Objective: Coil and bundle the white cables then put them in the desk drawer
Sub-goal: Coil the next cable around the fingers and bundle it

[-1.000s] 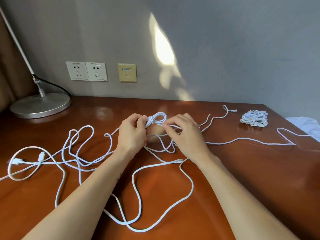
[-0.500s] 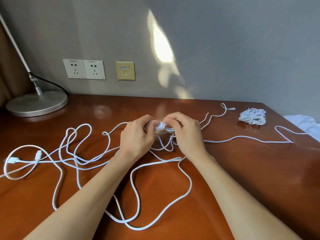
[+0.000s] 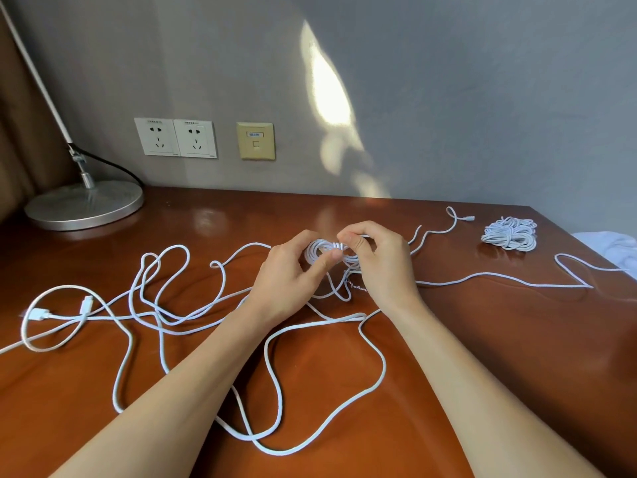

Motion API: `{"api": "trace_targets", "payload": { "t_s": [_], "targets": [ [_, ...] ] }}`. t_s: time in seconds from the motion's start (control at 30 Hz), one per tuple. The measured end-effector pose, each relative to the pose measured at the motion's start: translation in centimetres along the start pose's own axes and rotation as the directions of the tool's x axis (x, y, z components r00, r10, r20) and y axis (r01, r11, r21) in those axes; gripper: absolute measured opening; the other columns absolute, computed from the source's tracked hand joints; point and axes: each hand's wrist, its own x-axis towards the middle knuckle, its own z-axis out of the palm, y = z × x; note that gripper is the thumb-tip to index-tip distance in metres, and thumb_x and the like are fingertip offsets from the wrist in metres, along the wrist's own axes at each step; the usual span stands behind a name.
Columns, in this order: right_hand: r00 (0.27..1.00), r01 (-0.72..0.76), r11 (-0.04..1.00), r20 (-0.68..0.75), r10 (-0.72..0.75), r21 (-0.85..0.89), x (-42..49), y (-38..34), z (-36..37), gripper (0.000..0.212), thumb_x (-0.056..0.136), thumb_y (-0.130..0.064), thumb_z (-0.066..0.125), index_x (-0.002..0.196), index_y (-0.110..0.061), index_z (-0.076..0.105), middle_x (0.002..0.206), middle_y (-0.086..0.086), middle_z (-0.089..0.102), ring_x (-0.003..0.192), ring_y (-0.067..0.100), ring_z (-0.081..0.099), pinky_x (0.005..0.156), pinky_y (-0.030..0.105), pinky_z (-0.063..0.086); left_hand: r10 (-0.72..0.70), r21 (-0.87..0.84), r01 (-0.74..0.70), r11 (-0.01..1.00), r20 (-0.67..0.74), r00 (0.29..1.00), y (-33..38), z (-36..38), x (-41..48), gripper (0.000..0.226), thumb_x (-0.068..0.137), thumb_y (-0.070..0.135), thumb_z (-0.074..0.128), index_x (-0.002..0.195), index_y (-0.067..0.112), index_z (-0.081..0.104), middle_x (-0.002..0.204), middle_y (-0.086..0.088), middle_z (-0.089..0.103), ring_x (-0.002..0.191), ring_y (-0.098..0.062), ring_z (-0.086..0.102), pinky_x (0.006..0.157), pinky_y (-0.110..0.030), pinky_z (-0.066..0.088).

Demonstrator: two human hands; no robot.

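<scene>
Fingers [image 3: 355, 236] of the left hand [image 3: 289, 270] and right hand [image 3: 382, 267] pinch a small white coil [image 3: 319, 250] at mid-bench [image 3: 482, 339]. Loose cable [image 3: 383, 367] trails from it in loops across the bench. A tied bundle [image 3: 510, 232] lies far right.

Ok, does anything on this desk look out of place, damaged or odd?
Nothing damaged or spilled. Loose white cable sprawls in tangled loops across the desk, but that fits the job: the left hand and right hand pinch a small coil, and a finished bundle sits far right.
</scene>
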Motion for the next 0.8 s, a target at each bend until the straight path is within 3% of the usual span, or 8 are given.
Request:
{"api": "trace_targets", "payload": {
  "t_s": [0.1, 0.27, 0.37, 0.5, 0.67, 0.8],
  "targets": [
    [1.0, 0.008, 1.0, -0.003, -0.008, -0.016, -0.1, -0.1, 0.2, 0.014, 0.101, -0.02, 0.064, 0.1, -0.02, 0.078, 0.097, -0.013, 0.074, 0.095, -0.004, 0.065, 0.076, 0.003, 0.046, -0.044, -0.052, 0.044, 0.998, -0.002, 0.999, 0.1, 0.1, 0.2, 0.031, 0.091, 0.049, 0.071, 0.109, 0.024, 0.068, 0.092, 0.012, 0.072, 0.084, -0.009, 0.07, 0.076, -0.034, 0.061],
    [1.0, 0.023, 1.0, 0.002, -0.023, 0.019, -0.1, -0.4, 0.3, 0.011, 0.099, -0.023, 0.069, 0.097, -0.023, 0.08, 0.093, -0.018, 0.074, 0.094, -0.004, 0.066, 0.076, 0.005, 0.047, -0.13, -0.177, 0.125, 0.976, -0.015, 0.991, 0.3, -0.2, 0.4, 0.017, 0.092, 0.031, 0.076, 0.105, 0.022, 0.069, 0.09, 0.008, 0.074, 0.081, -0.007, 0.072, 0.073, -0.02, 0.059],
    [0.999, -0.003, 0.999, 0.054, 0.0, 0.046, -0.1, -0.5, 0.3, 0.012, 0.098, -0.024, 0.069, 0.098, -0.024, 0.081, 0.094, -0.02, 0.075, 0.095, -0.005, 0.066, 0.078, 0.005, 0.047, -0.159, -0.212, 0.152, 0.965, -0.015, 0.987, 0.2, -0.3, 0.5, 0.012, 0.093, 0.023, 0.076, 0.101, 0.021, 0.068, 0.089, 0.004, 0.075, 0.082, -0.013, 0.074, 0.076, -0.027, 0.062],
    [0.991, 0.003, 1.0, 0.133, -0.006, 0.018, 0.0, -0.7, 0.1, 0.015, 0.1, -0.024, 0.067, 0.102, -0.023, 0.082, 0.099, -0.017, 0.076, 0.098, -0.004, 0.067, 0.08, 0.004, 0.046, -0.157, -0.135, 0.151, 0.979, -0.029, 0.987, -0.3, -0.5, 0.6, 0.011, 0.094, 0.019, 0.074, 0.1, 0.021, 0.066, 0.091, 0.005, 0.074, 0.085, -0.013, 0.073, 0.082, -0.036, 0.062],
    [0.976, 0.063, 0.987, 0.215, -0.031, -0.146, 0.1, -1.1, -0.5, 0.02, 0.104, -0.02, 0.059, 0.109, -0.024, 0.078, 0.107, -0.012, 0.075, 0.098, 0.002, 0.066, 0.079, 0.004, 0.047, -0.146, -0.08, 0.142, 0.987, -0.048, 0.988, -0.4, -0.4, 0.6, 0.012, 0.093, 0.015, 0.074, 0.098, 0.021, 0.065, 0.087, 0.006, 0.073, 0.082, -0.012, 0.072, 0.077, -0.039, 0.062],
    [0.946, 0.146, 0.942, 0.322, -0.042, -0.304, 0.0, -1.5, -0.9, 0.018, 0.104, -0.013, 0.058, 0.115, -0.019, 0.071, 0.113, 0.0, 0.071, 0.102, 0.013, 0.066, 0.086, 0.024, 0.057, -0.143, -0.088, 0.14, 0.986, -0.027, 0.989, -0.4, -0.5, 0.5, 0.018, 0.092, 0.01, 0.075, 0.103, 0.023, 0.069, 0.09, 0.008, 0.075, 0.085, -0.009, 0.074, 0.078, -0.032, 0.063]
  ]
}}
